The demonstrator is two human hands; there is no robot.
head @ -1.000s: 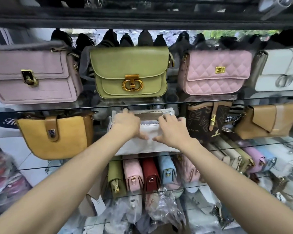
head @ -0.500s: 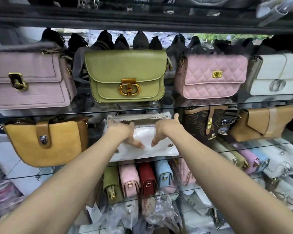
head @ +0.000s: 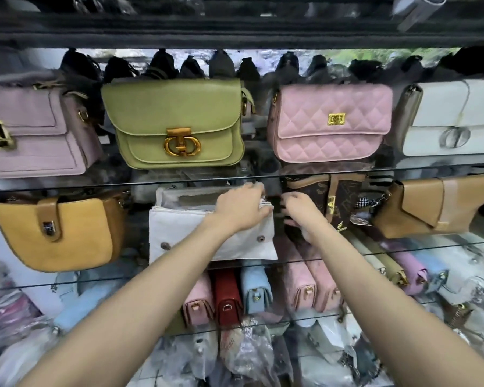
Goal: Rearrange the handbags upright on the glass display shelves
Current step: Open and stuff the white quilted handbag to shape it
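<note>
While upright at frame centre: white handbag (head: pixel 207 233), middle glass shelf (head: pixel 403 245)
Left hand (head: pixel 242 206): fingers curled over the bag's upper right corner
Right hand (head: pixel 301 206): fingers bent beside that corner; grip unclear
Right neighbour: brown monogram bag (head: pixel 344 196)

Dark fabric-covered beam (head: pixel 235 29) spans 12 o'clock. Below it, daylight through a rear window (head: pixel 333 55); green foliage at 1 o'clock. White tiled wall (head: pixel 20 286) at 8 o'clock. Lighting bright, even.
</note>
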